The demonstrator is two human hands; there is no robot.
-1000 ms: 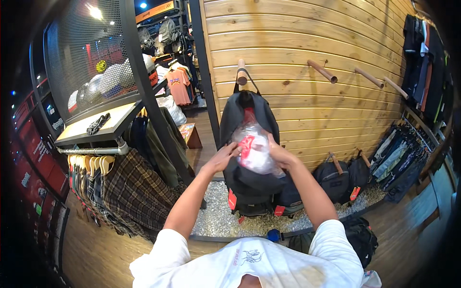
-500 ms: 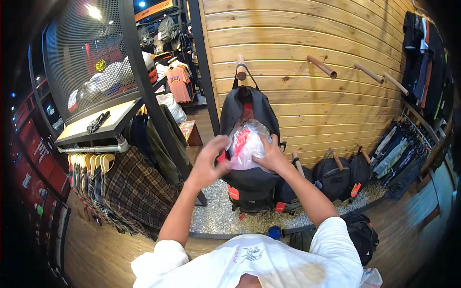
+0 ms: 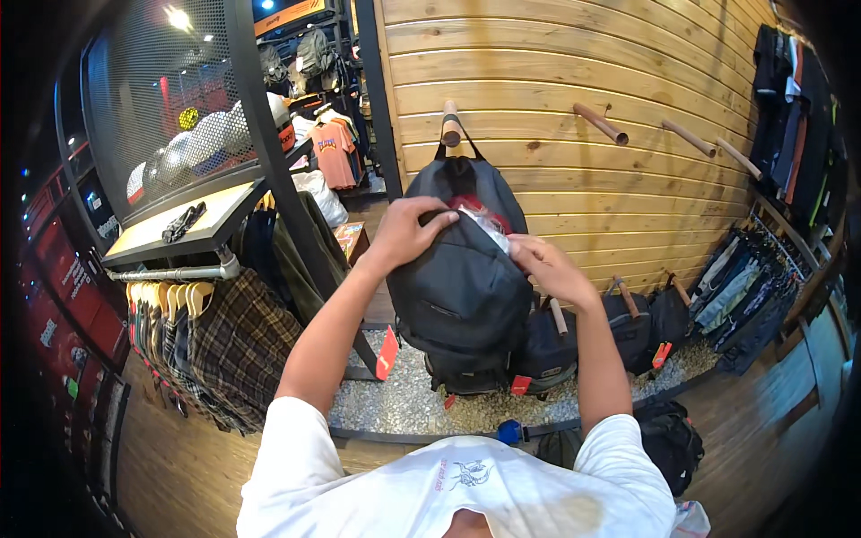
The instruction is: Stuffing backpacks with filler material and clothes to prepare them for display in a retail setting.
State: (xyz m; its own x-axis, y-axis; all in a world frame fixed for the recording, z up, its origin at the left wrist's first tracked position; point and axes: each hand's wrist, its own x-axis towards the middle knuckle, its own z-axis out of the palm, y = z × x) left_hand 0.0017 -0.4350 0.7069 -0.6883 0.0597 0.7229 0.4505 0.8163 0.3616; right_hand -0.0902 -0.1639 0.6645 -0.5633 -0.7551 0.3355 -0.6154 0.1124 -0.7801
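Observation:
A black backpack [image 3: 462, 291] hangs by its top loop from a wooden peg [image 3: 451, 125], its main opening facing up toward me. Crumpled clear plastic [image 3: 485, 224] with something red in it shows inside the opening. My left hand [image 3: 408, 231] is closed on the backpack's front flap at the left edge of the opening. At the right edge, my right hand [image 3: 547, 264] pinches the rim beside the plastic; its fingertips are partly hidden. A red tag [image 3: 387, 354] dangles at the backpack's left side.
More wooden pegs [image 3: 601, 124] stick out of the plank wall. Lower down hang other dark backpacks [image 3: 623, 327] above a pebbled strip [image 3: 386, 408]. A rack of plaid shirts [image 3: 247, 345] stands at left, trousers [image 3: 740, 287] at right. Another black bag [image 3: 673, 444] is on the floor.
The backpack's front flap has come up over most of the plastic. My left hand has moved up onto the flap, and my right hand has shifted from the plastic to the right rim.

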